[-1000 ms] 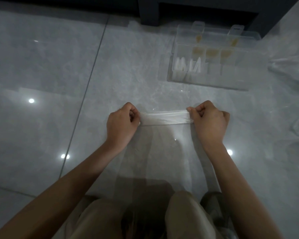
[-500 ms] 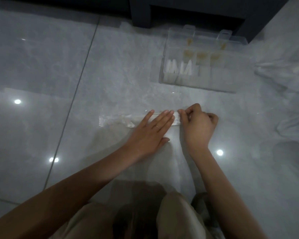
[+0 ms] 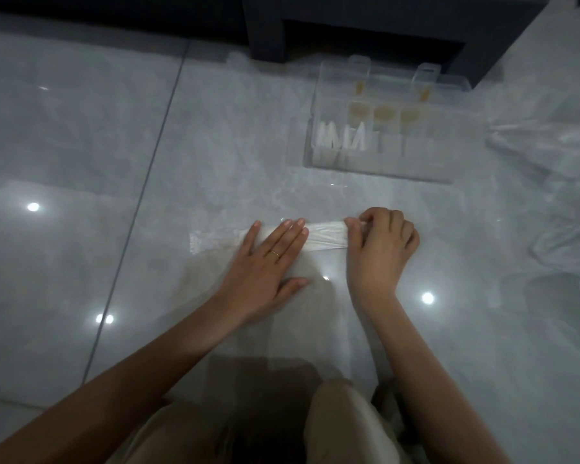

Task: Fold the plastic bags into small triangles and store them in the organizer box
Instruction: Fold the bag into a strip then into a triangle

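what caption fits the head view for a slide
Left hand presses flat on a folded plastic bag; right hand pinches its end.

Open floor left of the folded bag; organizer box beyond, loose bag pile right.

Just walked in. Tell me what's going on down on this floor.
A person is folding a clear plastic bag on the tiled floor. The left grip, a bare hand, presses flat on the bag's folded strip. The right grip pinches the strip's right end. The organizer box sits beyond, with white folded triangles in its left compartments. Loose bags lie at right.
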`<state>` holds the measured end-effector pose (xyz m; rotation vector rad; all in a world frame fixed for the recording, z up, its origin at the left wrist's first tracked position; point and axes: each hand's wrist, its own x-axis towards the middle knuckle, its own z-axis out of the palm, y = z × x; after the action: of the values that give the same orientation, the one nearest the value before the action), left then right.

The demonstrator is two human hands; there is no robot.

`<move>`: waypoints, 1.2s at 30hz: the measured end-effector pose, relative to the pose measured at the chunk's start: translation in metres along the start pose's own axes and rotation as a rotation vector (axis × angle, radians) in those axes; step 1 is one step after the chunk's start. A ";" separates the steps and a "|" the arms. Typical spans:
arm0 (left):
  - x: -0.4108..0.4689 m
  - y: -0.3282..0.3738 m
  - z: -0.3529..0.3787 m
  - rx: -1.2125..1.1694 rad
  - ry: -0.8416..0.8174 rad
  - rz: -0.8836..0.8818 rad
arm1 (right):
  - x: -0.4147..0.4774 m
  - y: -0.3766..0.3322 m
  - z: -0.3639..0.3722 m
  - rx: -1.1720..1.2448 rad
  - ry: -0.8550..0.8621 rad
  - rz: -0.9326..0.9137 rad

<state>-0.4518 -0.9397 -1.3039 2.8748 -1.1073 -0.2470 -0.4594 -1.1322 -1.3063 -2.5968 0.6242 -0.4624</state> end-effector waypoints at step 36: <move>-0.012 -0.017 -0.008 -0.006 -0.087 0.079 | -0.035 0.011 -0.015 -0.312 -0.415 -0.363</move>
<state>-0.4481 -0.9196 -1.2961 2.8326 -1.2296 -0.3743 -0.4991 -1.1281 -1.3062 -2.9871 0.0860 0.0869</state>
